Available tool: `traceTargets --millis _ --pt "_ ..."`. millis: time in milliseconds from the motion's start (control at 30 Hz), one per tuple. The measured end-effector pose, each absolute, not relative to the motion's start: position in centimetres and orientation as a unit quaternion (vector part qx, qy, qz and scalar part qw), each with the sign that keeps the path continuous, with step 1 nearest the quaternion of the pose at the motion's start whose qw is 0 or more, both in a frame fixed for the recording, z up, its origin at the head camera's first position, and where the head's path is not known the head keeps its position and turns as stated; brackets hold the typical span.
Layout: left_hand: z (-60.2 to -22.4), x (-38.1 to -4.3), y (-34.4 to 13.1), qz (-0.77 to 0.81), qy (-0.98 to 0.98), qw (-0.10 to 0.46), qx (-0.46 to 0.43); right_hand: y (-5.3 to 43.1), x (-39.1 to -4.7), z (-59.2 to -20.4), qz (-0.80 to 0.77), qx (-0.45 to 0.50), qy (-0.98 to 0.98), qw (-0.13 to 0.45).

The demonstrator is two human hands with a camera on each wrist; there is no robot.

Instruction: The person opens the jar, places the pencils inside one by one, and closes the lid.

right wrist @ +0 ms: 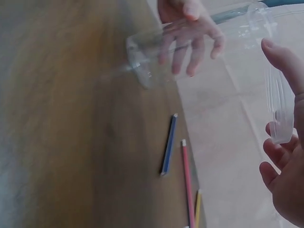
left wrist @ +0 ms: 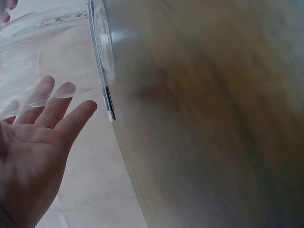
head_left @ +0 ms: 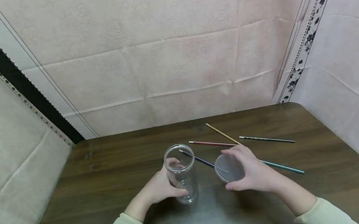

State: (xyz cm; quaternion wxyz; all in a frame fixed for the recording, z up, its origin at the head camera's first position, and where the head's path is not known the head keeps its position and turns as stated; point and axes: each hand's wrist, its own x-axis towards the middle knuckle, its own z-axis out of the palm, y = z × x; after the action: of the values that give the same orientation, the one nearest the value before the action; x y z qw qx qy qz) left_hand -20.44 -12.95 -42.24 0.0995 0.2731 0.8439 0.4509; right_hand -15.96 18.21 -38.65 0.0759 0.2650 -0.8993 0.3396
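A clear, tall plastic jar (head_left: 190, 179) stands upright with its open mouth up, and my left hand (head_left: 158, 189) grips it from the left, thumb in front and fingers behind. In the left wrist view the fingers (left wrist: 76, 118) spread along the clear wall. To its right, my right hand (head_left: 254, 170) holds a round translucent lid (head_left: 228, 167) by its edge between thumb and fingers. The lid (right wrist: 283, 114) is tipped on edge in the right wrist view, apart from the jar. A dark blue pencil (head_left: 204, 161) lies behind both, partly seen through the jar.
Beyond the hands, on the brown wooden table (head_left: 108, 194), lie a red pencil (head_left: 211, 144), a yellow pencil (head_left: 221, 132), a black pencil (head_left: 268, 139) and a teal pencil (head_left: 283, 167). Pale cloth (head_left: 173, 70) hangs behind the table's far edge and on both sides.
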Motion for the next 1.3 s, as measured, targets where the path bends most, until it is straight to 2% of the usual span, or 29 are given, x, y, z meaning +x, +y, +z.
traceTargets --millis 167,500,667,1000,1300 --pt "-42.2 -20.5 -12.9 0.453 0.842 0.099 0.277 18.8 -15.4 -40.4 0.314 0.274 -0.905 0.084" --pt "-42.3 -20.6 -13.1 0.444 0.842 0.088 0.292 19.8 -14.4 -43.8 0.282 0.297 -0.911 0.043" --pt "-42.2 -20.6 -13.1 0.44 0.844 0.094 0.292 20.1 -14.0 -45.0 0.261 0.31 -0.913 0.044" --pt "-42.5 -20.5 -13.3 0.434 0.851 0.096 0.281 20.2 -13.8 -46.3 0.221 0.348 -0.909 0.056" --pt "-42.5 -20.6 -13.1 0.438 0.847 0.095 0.285 20.4 -13.3 -46.6 0.201 0.346 -0.916 0.035"
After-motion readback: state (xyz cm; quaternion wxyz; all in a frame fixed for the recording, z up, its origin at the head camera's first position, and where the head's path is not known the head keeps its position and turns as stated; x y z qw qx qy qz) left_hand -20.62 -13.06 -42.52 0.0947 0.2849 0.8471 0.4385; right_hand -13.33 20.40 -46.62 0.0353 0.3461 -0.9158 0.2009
